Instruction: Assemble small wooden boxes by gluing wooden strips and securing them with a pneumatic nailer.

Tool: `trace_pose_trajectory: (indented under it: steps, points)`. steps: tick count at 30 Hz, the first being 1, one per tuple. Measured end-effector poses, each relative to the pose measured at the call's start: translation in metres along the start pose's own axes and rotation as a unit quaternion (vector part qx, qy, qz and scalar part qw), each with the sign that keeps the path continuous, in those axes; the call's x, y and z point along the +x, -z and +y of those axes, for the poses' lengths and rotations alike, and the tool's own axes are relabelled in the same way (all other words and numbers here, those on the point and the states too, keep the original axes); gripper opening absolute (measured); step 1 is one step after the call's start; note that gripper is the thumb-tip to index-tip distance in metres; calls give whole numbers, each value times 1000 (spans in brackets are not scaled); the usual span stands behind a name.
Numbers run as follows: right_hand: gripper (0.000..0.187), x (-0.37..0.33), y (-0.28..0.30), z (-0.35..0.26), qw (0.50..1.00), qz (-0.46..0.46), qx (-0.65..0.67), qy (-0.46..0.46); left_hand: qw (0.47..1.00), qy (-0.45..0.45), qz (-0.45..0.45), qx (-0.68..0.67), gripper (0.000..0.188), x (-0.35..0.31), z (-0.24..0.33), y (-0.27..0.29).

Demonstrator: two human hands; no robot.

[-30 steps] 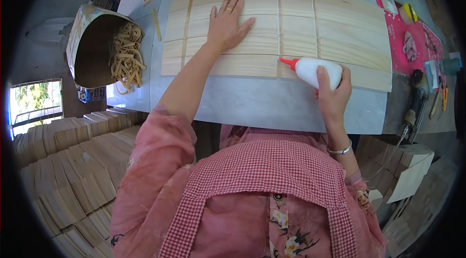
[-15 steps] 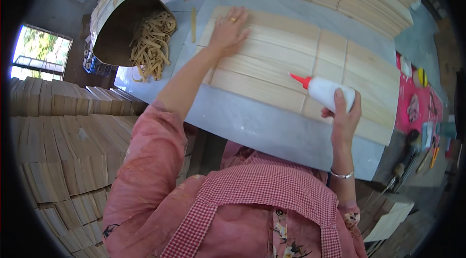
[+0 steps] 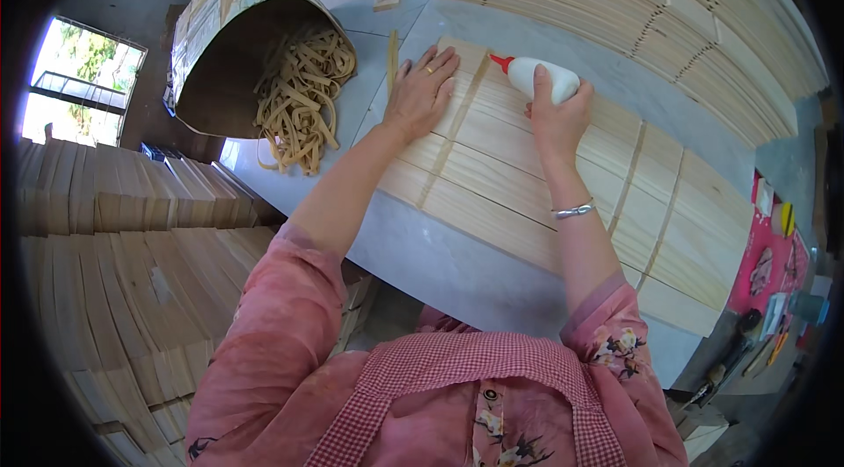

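Observation:
My right hand [image 3: 563, 120] is wrapped round a white squeeze bottle [image 3: 527, 74] with a red pointed nozzle. Its tip is just above the far edge of a panel of pale wooden boards [image 3: 501, 164] laid side by side. That tip is close to the far end of a narrow tan groove [image 3: 454, 127] crossing the boards. Whether liquid is coming out is too small to see. Flat on the panel's left end lies my left hand [image 3: 420, 96], fingers stretched out, holding nothing. Two more grooves [image 3: 626, 181] cross the panel farther right.
A cardboard container [image 3: 202, 71] on its side spills curled tan strips [image 3: 303, 106] onto the grey table [image 3: 422, 247]. Stacked boards [image 3: 563, 1] line the far side; more wood stacks [image 3: 132, 291] stand at left. Tools [image 3: 734, 353] and a pink sheet [image 3: 760, 260] are at right.
My right hand has carried the bottle left and away from me, from the panel's near right part to its far edge. My left hand stays on the left end. The view has shifted.

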State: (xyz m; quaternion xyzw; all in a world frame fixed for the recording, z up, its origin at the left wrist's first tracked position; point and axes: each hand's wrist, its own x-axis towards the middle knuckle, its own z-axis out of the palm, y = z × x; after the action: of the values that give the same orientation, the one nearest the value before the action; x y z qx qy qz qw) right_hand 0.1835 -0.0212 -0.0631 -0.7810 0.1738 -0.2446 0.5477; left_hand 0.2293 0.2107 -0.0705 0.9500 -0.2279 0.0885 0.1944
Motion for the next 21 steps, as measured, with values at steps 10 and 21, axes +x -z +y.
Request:
trace_pose_trajectory:
  steps: [10,21]
  points:
    - [55,-45,16,-26,997,-44,0,-68,1000,6,3,24,47,-8,1,5]
    - [50,-129,54,-50,993,-106,-5,-40,996,14,-31,82,48,-73,12,25]
